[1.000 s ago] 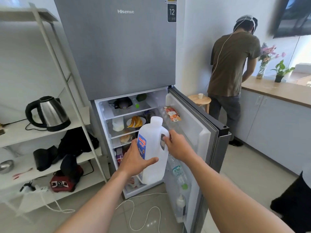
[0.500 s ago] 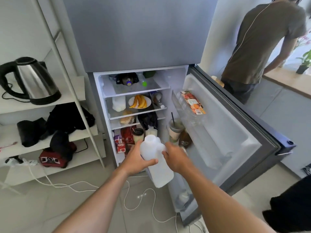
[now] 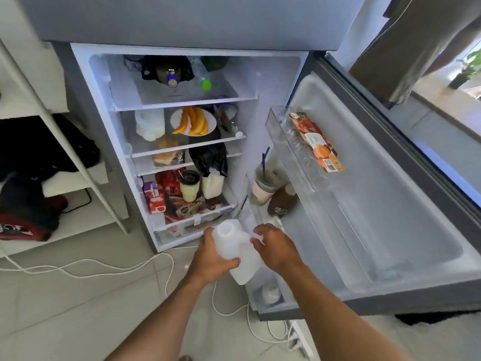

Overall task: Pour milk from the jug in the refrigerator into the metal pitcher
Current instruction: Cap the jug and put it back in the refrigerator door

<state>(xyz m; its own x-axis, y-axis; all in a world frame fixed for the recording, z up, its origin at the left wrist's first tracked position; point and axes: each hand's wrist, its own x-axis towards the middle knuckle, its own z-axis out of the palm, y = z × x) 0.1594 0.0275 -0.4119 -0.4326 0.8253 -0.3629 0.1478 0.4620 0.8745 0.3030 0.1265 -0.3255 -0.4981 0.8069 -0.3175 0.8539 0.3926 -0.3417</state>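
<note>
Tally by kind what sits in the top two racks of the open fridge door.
Orange-and-red printed cardboard carton: 1
Clear plastic cup with a dark straw: 1
Brown bottle: 1
Total: 3

A white jug [image 3: 239, 252] is held low at the foot of the open fridge [image 3: 182, 19], tilted over the bottom door shelf [image 3: 252, 295]. The left hand [image 3: 210, 259] wraps its body below the neck; the right hand [image 3: 277, 247] grips its other side. A juice carton [image 3: 316, 142] lies in the upper door shelf [image 3: 283, 142]
</note>
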